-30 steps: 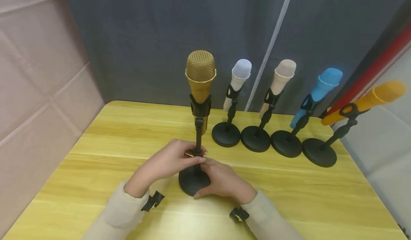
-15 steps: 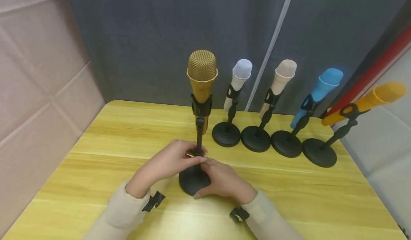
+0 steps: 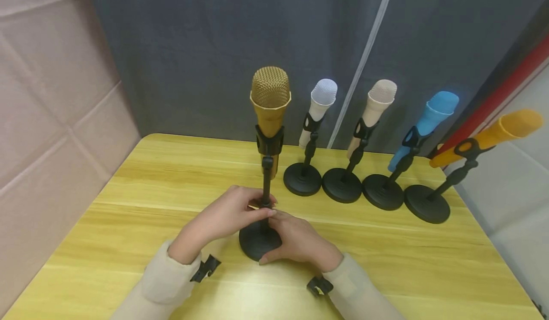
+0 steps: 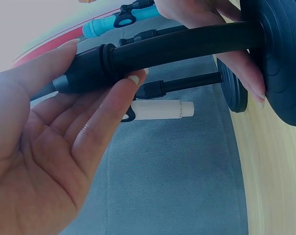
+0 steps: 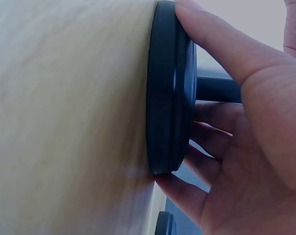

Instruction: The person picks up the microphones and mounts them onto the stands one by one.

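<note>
A gold microphone (image 3: pixel 270 113) sits upright in the clip of a black desktop microphone stand (image 3: pixel 267 179). My left hand (image 3: pixel 229 215) holds the stand's pole at its collar (image 4: pixel 91 68), thumb on one side and fingers on the other in the left wrist view. Lower down, my right hand (image 3: pixel 300 241) grips the round base (image 5: pixel 170 93), its thumb at the near edge and its fingers round the far side. In the right wrist view the base stands flat at the wooden tabletop (image 5: pixel 69 122).
To the right stand several more microphones on black stands: white (image 3: pixel 321 98), beige (image 3: pixel 377 101), blue (image 3: pixel 435 113) and orange (image 3: pixel 502 129). Their bases form a slanting row. A dark grey curtain (image 3: pixel 214 58) closes off the back, and a pale padded wall (image 3: pixel 55 96) the left.
The gold microphone and the pole's top have shifted very slightly to the right. Both hands keep their hold on the stand, and its base stays in place.
</note>
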The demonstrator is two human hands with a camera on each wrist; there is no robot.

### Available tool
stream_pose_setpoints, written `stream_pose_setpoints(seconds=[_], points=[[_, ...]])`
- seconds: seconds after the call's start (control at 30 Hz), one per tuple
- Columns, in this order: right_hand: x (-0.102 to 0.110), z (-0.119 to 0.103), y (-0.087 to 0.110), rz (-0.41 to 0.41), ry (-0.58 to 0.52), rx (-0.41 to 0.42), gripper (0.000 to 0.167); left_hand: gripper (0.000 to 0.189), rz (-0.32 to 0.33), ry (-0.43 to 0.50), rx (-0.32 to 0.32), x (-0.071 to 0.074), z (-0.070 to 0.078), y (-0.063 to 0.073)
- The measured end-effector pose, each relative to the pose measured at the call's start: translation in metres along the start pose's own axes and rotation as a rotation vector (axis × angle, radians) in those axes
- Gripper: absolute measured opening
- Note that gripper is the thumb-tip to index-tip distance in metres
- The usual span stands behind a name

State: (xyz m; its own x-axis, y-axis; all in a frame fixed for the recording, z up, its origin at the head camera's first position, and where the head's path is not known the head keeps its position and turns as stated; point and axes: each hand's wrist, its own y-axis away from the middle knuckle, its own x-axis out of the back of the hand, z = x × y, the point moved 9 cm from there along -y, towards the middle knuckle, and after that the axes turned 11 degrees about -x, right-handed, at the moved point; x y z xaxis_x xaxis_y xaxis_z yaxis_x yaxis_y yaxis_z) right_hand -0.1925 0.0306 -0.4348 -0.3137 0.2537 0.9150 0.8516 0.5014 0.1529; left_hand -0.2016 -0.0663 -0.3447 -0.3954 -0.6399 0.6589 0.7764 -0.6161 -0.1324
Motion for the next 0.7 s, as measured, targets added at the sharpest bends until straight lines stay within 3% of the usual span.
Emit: stream_pose_setpoints(seconds=[0.7], points=[[-0.0001,0.0001,0.0005,-0.005,0.002,0.001,0.091,0.022,0.032,-0.052,-0.019,0.0031,0.0030,-0.0006]])
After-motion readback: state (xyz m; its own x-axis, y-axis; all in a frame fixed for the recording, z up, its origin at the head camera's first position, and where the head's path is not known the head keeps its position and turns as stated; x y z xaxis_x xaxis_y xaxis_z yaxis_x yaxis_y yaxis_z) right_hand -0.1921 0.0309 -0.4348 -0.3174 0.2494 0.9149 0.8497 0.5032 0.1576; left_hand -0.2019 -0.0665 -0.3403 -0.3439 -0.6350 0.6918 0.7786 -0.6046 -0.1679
